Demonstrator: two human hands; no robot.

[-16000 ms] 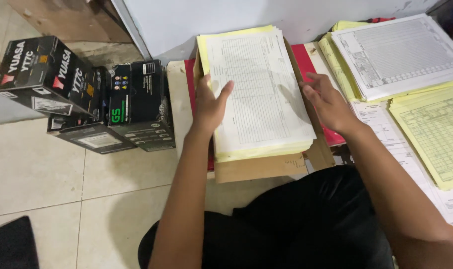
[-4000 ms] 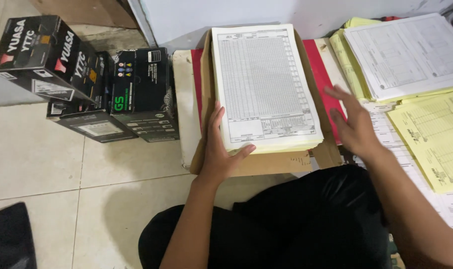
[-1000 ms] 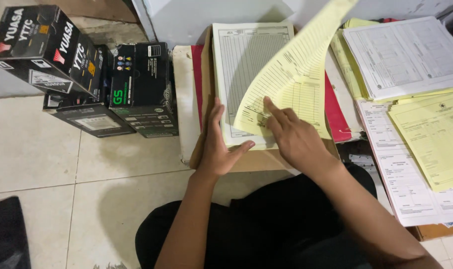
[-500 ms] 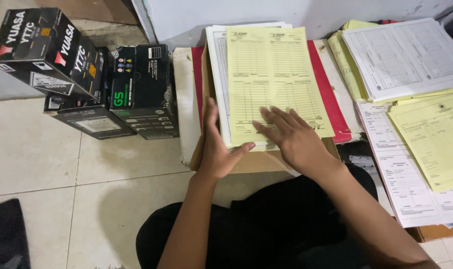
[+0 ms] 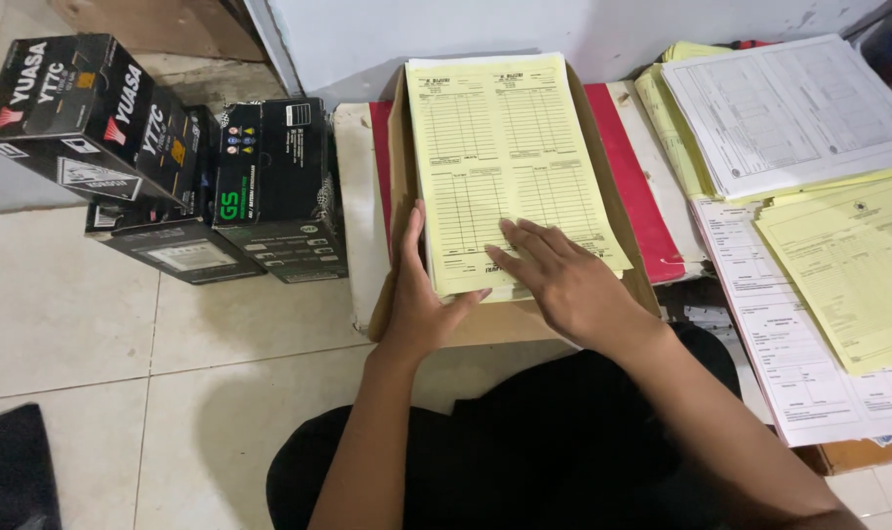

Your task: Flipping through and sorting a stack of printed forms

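A stack of printed forms (image 5: pixel 505 147) lies in front of me on a brown cardboard sheet (image 5: pixel 510 319), with a yellow form on top and white sheets beneath. My left hand (image 5: pixel 421 294) cups the stack's lower left corner, thumb along the bottom edge. My right hand (image 5: pixel 554 275) rests flat on the lower part of the yellow form, fingers spread. A red folder (image 5: pixel 642 186) lies under the cardboard.
Black product boxes (image 5: pixel 171 167) stand stacked on the tiled floor (image 5: pixel 93 334) at the left. More stacks of white forms (image 5: pixel 789 108) and yellow forms (image 5: pixel 848 265) lie at the right. A pale wall (image 5: pixel 446 29) rises behind. My dark-clothed lap (image 5: pixel 524 442) fills the foreground.
A second ago my right hand was turning a yellow sheet over the stack. The sheet now lies flat on top, squared up, with my right hand pressing it. My left hand stayed put.
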